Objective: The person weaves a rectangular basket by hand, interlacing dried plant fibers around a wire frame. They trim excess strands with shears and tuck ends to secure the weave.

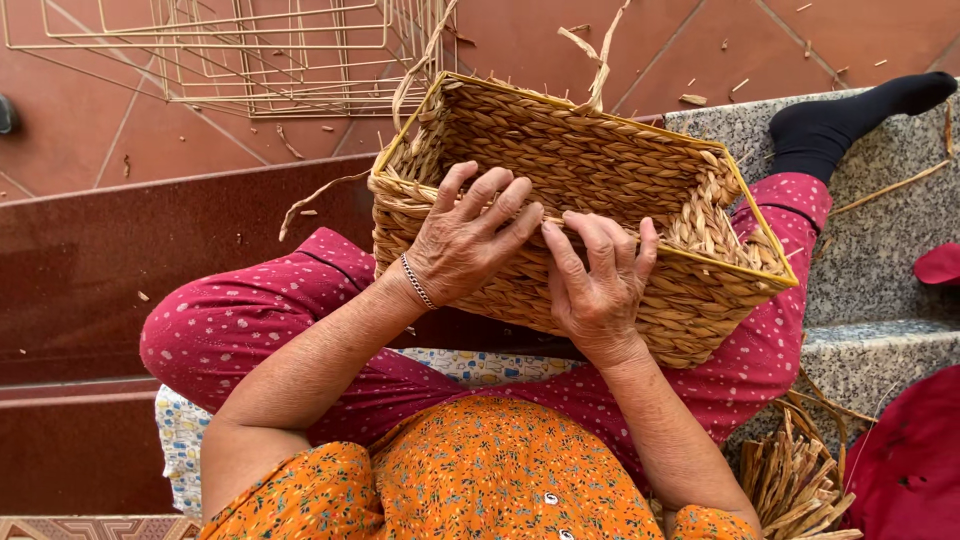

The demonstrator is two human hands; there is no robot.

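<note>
- Resting on the person's lap, a rectangular woven straw basket (pixel 600 190) lies tipped with its open mouth facing away from the body, its rim edged by a thin yellow wire frame
- Left hand (pixel 462 240) lies flat on the near top edge of the basket, fingers spread and curled over the rim, fingertips pressing on the weave; a silver bracelet (pixel 417 282) circles that wrist
- Right hand (pixel 598 285) sits just beside the left one on the same edge, fingers slightly apart and bent onto the braided wall, thumb tucked at the side; nothing is pinched between them
- Index fingertips of both hands nearly meet at the middle of the rim
- Loose straw ends (pixel 598 60) stick up from the far rim of the basket, and another strand (pixel 318 195) trails off its left corner
- Legs in dark pink dotted trousers (pixel 230 320) carry the basket, one foot in a black sock (pixel 850 115) set on a grey granite step (pixel 880 250)
- Empty wire basket frames (pixel 250 50) lie on the red tiled floor (pixel 120 130) well beyond the basket
- A bundle of dried straw strips (pixel 795 480) lies near the right elbow, beside a red cloth (pixel 915 460)
</note>
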